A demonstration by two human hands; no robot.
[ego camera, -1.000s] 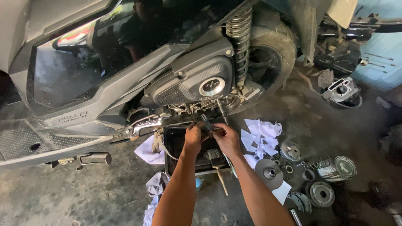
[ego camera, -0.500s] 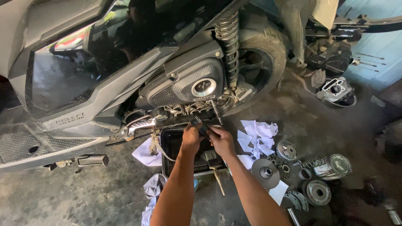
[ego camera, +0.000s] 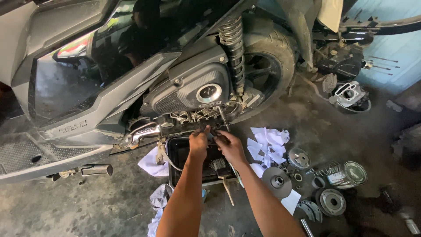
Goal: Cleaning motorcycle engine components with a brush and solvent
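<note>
A grey scooter stands over a concrete floor, its engine underside exposed below the black air-filter cover. My left hand and my right hand reach up together under the engine, fingers closed around a small dark part there; what they grip is too hidden to name. Directly beneath them sits a black tray with a paintbrush lying in it.
White paper sheets and clutch and pulley parts lie on the floor at the right, with a metal drum and a spring. Rags lie left of the tray. The rear wheel and shock absorber stand above.
The view has shifted slightly; both hands stay together under the engine, raised a little closer to it.
</note>
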